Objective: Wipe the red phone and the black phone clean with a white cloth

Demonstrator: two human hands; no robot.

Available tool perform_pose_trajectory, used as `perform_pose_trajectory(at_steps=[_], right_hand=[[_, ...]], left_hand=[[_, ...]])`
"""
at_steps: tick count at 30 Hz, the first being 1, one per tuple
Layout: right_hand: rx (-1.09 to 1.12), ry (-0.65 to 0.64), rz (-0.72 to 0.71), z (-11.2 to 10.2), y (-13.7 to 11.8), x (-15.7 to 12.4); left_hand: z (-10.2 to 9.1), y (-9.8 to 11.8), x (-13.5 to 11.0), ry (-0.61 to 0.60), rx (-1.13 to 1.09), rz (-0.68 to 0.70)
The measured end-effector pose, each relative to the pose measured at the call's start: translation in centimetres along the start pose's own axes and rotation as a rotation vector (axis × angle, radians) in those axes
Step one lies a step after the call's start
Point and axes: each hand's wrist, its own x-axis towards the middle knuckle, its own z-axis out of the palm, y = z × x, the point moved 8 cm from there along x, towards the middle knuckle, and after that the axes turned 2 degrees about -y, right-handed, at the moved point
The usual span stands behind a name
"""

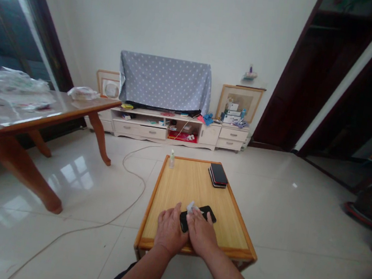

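A black phone (204,213) lies flat on a small low wooden table (180,188) just in front of me. My left hand (170,228) rests on the table with its fingers pressed against the phone's left end. My right hand (200,231) lies over the phone, its fingers closed on a small white cloth or wipe (192,207) pressed to the screen. A stack of phones (218,175) sits at the table's far right corner. A small clear bottle (172,158) stands at the far edge.
A large wooden table (40,112) with plastic bags stands at left. A white cable (126,182) trails over the tiled floor. A low white cabinet (173,129) with a dotted grey cover lines the far wall. Dark doorways open at right.
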Motion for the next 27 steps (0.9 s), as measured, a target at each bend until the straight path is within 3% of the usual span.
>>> perform_pose_trajectory(at_steps=[3, 8, 16, 23, 27], right_hand=[[0.044, -0.045, -0.094, 0.9, -1.6, 0.1], [0.062, -0.095, -0.104, 0.7, -2.0, 0.6], [0.078, -0.137, -0.174, 0.1, -1.1, -2.7], [0.042, -0.079, -0.155, 0.5, -2.8, -0.1], [0.054, -0.081, -0.169, 0.0, -2.2, -1.0]], left_hand=[[0.3, -0.3, 0.1, 0.001, -0.014, 0.006], [0.1, -0.2, 0.0, 0.037, -0.01, 0.003], [0.7, -0.4, 0.1, -0.044, -0.012, 0.009], [0.4, -0.3, 0.0, -0.039, -0.013, -0.018], [0.4, -0.3, 0.0, -0.05, -0.006, -0.005]])
